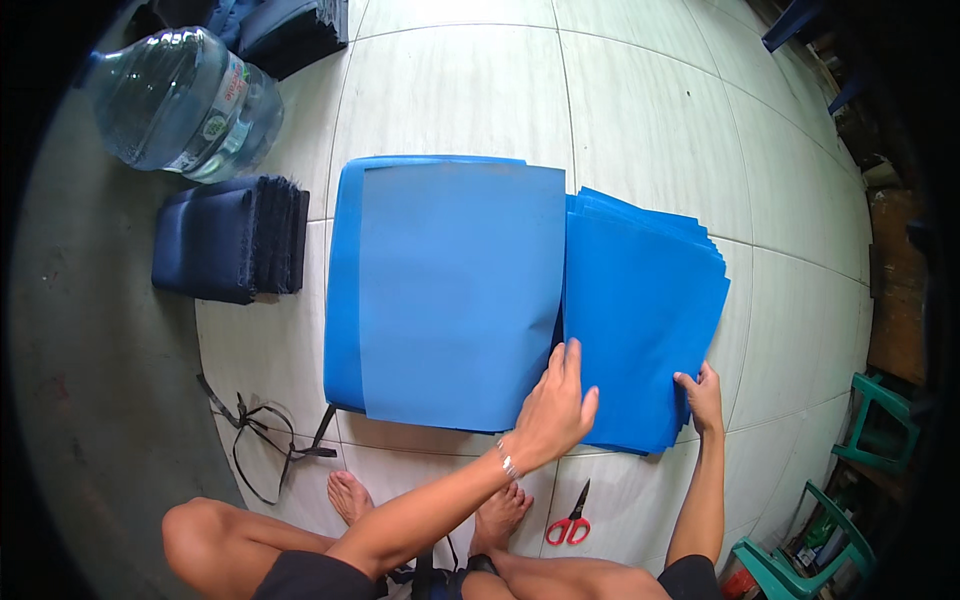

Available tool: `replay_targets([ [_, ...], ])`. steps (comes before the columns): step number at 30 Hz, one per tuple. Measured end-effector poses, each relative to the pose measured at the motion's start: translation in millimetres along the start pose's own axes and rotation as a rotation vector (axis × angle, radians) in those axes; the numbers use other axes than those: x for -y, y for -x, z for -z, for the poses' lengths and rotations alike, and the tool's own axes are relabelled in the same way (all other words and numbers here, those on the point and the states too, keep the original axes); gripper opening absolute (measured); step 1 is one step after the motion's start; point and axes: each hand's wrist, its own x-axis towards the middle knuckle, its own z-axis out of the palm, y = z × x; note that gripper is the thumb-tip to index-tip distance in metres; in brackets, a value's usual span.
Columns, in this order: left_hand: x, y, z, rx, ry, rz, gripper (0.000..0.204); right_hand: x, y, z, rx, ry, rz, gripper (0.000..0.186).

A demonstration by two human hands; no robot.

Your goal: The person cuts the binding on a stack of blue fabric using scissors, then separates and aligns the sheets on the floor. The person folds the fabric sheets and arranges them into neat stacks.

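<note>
Under everything is the pale tiled floor [450, 90]. At the frame's centre lies the wide blue pile [343, 290], mostly covered by a paler blue sheet [460, 290]; it looks to me like the settled part of the work. Right of centre, against that sheet's edge, are the narrower blue sheets [640, 320], their upper corners stepped and fanned, so I judge this part unfinished; how many sheets remain I cannot tell. At upper left a big clear bottle [160, 100] lies tipped over, with a dark folded cloth stack [205, 240] below it, seemingly not part of this stage. My right hand [703, 397] pinches the narrower sheets' right edge, thumb on top. My left hand [558, 405] holds nothing I can see, its fingers loosely extended over the seam between the piles. Red-handled scissors [575, 516] lie unused at lower centre.
</note>
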Motion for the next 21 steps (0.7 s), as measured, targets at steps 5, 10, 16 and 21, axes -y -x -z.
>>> replay_targets([
  [5,23,-7,81,-0.200,-0.016,-0.079,0.038,49,21,-34,-0.484,0.464,0.315,0.035],
  [10,51,-32,122,-0.425,-0.131,-0.058,0.030,103,33,-147,0.220,-0.398,0.096,0.044],
  [16,46,-31,138,-0.470,0.099,-0.026,0.023,102,20,-195,0.174,-0.202,0.092,0.014],
  [21,60,-18,154,-0.468,0.199,-0.012,0.019,119,34,-107,-0.155,-0.384,0.237,0.016],
])
